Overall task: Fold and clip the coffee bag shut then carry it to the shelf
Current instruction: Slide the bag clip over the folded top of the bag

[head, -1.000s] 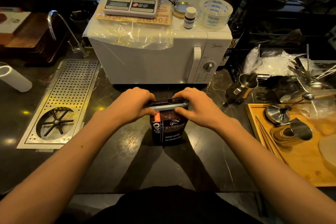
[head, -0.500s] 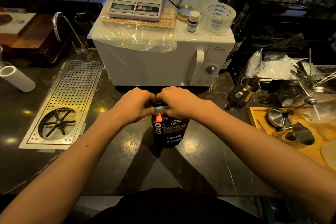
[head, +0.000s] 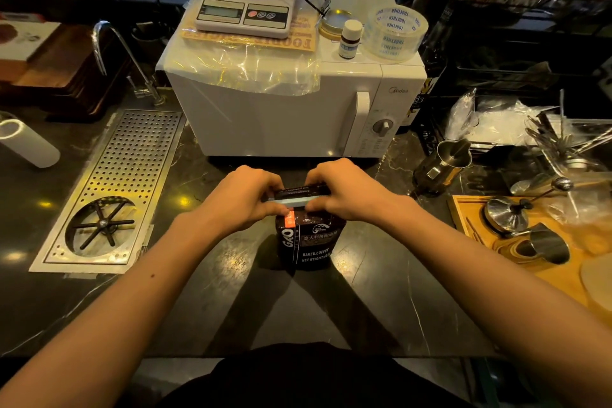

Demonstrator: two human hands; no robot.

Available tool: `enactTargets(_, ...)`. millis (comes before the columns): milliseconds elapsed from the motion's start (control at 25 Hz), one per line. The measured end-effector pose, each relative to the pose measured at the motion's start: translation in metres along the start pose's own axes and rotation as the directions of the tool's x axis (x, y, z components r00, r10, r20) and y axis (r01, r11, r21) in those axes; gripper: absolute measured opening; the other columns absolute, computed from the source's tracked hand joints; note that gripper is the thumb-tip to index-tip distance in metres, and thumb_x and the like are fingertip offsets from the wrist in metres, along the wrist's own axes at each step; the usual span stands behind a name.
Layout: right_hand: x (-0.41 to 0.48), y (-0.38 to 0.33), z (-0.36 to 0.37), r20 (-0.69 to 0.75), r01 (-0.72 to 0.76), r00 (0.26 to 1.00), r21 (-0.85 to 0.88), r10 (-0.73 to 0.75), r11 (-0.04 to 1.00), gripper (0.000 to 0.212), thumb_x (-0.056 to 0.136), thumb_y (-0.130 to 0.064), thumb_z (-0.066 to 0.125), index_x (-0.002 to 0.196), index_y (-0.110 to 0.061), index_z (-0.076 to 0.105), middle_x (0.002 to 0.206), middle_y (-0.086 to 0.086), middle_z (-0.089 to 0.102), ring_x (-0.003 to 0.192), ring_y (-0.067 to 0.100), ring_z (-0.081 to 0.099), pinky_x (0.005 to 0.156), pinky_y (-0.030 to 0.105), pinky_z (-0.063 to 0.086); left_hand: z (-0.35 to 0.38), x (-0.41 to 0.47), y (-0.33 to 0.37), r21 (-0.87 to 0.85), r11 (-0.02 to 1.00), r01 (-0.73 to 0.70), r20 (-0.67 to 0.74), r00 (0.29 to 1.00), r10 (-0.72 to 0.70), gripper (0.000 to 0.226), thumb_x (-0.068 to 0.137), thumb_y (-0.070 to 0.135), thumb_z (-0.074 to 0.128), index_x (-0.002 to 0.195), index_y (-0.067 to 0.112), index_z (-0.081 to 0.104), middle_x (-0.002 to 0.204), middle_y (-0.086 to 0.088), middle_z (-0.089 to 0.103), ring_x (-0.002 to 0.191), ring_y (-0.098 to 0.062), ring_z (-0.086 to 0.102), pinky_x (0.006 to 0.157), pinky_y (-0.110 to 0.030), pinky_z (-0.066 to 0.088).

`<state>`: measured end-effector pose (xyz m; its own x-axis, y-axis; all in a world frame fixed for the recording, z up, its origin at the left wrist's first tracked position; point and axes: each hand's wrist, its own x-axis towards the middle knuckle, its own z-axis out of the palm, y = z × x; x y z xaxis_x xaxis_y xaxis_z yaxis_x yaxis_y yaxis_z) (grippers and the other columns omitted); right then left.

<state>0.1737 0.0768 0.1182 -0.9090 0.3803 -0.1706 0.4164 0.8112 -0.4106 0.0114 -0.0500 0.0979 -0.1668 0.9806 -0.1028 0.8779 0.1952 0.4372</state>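
A dark coffee bag with white lettering and an orange tab stands upright on the black marble counter, just in front of the microwave. Its top is folded over, and a pale strip runs across the fold; whether it is a clip I cannot tell. My left hand pinches the left end of the folded top. My right hand pinches the right end. Both hands' fingers hide the ends of the fold.
A white microwave stands right behind the bag, carrying a scale, tape roll and small bottle. A steel drip tray lies left. A metal pitcher and a wooden board with steel tools are on the right.
My hands came close together over the bag top half a second ago, then spread a little apart again, exposing the pale strip along the fold. The bag stays in place.
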Motion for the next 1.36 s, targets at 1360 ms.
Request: enactTargets(1360,-0.041,0.028,0.055,-0.274,-0.042,0.792,0.866,0.545,0.497,0.024,0.080,-0.008,0.076,0.100,-0.017,0.067,0.095,-0.001,0.069,0.091,0.011,0.066,0.078,0.025,0.058,0.070,-0.024,0.030,-0.935,0.354,0.033,-0.222,0.722,-0.655,0.019,0.083,0.018,0.072,0.097,0.030,0.069,0.102,0.003,0.073,0.100,-0.017,0.070,0.085,-0.040,0.059)
